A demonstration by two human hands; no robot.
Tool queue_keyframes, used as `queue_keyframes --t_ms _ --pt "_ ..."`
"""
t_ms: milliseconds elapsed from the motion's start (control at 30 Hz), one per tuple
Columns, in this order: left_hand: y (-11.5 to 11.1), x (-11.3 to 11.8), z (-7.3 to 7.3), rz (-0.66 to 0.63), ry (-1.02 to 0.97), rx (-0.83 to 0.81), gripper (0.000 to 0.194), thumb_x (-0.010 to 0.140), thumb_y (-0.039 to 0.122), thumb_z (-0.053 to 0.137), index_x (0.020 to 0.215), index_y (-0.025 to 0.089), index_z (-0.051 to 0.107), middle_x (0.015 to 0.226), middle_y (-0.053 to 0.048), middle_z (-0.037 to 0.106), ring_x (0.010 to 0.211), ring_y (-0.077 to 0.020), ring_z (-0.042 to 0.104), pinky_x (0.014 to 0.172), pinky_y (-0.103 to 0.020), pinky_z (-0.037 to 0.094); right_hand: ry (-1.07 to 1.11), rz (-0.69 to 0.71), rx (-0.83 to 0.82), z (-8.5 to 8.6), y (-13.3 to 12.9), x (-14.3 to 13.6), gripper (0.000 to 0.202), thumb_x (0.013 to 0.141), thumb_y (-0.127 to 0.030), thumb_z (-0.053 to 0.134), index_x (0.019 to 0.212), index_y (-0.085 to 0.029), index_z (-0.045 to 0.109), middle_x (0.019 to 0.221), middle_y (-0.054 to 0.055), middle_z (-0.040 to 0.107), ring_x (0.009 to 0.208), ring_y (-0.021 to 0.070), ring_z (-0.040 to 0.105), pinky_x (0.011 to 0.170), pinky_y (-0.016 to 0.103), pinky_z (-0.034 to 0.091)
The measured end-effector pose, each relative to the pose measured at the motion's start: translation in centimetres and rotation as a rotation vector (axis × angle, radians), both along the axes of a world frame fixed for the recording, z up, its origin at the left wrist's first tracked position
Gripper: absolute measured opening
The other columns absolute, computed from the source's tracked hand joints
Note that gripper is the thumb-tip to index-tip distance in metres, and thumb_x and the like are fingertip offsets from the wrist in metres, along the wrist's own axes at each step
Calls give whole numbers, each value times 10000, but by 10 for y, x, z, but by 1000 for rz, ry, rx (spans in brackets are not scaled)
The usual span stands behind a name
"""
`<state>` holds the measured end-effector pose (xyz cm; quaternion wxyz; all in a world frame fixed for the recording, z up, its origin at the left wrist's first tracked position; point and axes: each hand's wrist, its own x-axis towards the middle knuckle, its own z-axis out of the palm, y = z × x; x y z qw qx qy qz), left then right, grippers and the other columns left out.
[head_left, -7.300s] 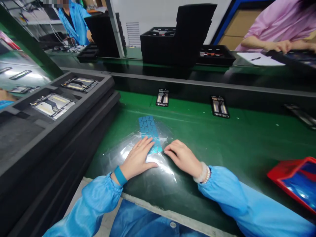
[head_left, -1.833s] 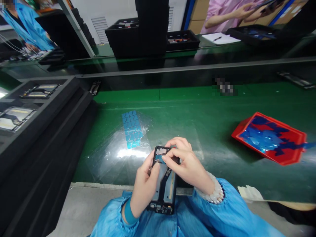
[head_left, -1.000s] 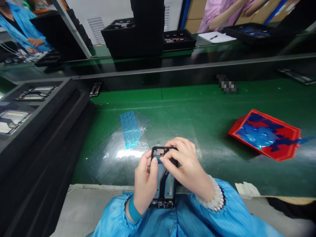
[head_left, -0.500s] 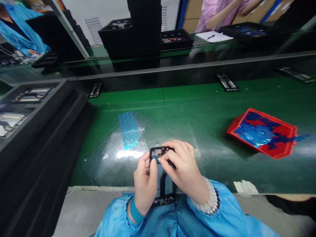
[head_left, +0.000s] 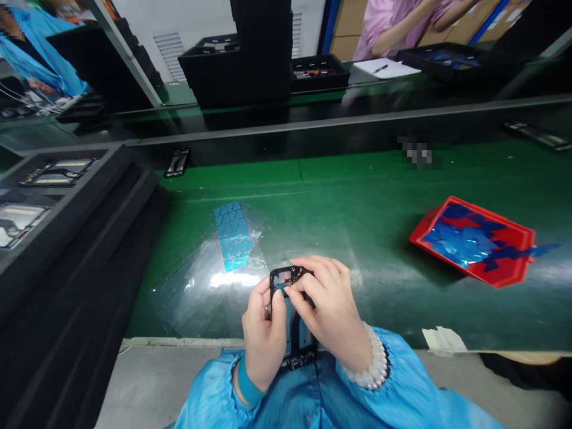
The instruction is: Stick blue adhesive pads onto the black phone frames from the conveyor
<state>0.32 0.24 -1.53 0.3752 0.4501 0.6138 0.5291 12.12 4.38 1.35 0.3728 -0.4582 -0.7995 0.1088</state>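
An open phone frame (head_left: 295, 333), black-edged with grey-blue panels and a dark flex cable, stands tilted in front of my body. My left hand (head_left: 263, 339) grips its left side, thumb over the inner face and fingers behind. At the upper end, my right hand (head_left: 328, 304) bends over the frame with thumb and index finger pinched together. By those fingertips and my left thumb tip shows a small blue film piece (head_left: 281, 287). The right fingers hide the frame's upper right corner. Beyond my hands lies a sheet of blue film stickers (head_left: 233, 235) on clear plastic.
A red bin (head_left: 509, 274) with blue film scraps sits at right. Black foam trays (head_left: 134, 196) are stacked at left, phone frames in the top one. Along the far belt edge lie a phone frame (head_left: 177, 162) and others. Two people work beyond the divider (head_left: 268, 137).
The phone frame at the far left of the belt has shifted slightly right. My hands keep nearly the same hold, with small finger movement at the frame's upper end.
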Motion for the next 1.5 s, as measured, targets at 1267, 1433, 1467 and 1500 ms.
queue_keyframes --t_ms 1267,1433,1467,1500 --pt "12 -14 14 -363 726 252 525 906 155 382 1413 137 247 1292 -128 559 1160 -208 555 874 -264 504 883 -97 -702 -13 6 -8 307 698 -306 649 861 -226 401 770 -30 518 677 126 539 612 261 483" --pt "8 -12 14 -356 652 158 537 905 161 395 1415 159 227 1286 -119 564 1159 -205 557 866 -267 511 782 -94 -703 -7 8 -7 311 663 -238 651 845 -225 399 736 -44 466 635 115 500 571 245 457" --pt "7 -11 14 -355 655 151 529 908 163 390 1413 163 233 1294 -118 557 1164 -208 552 858 -270 515 766 -80 -726 -6 9 -7 312 653 -227 652 827 -224 393 720 -50 458 621 112 491 557 240 448" --pt "6 -11 13 -356 657 143 524 910 167 387 1413 165 239 1299 -118 552 1169 -212 548 851 -273 518 770 -55 -764 -4 10 -7 313 650 -223 652 813 -225 386 706 -54 459 611 109 488 549 237 442"
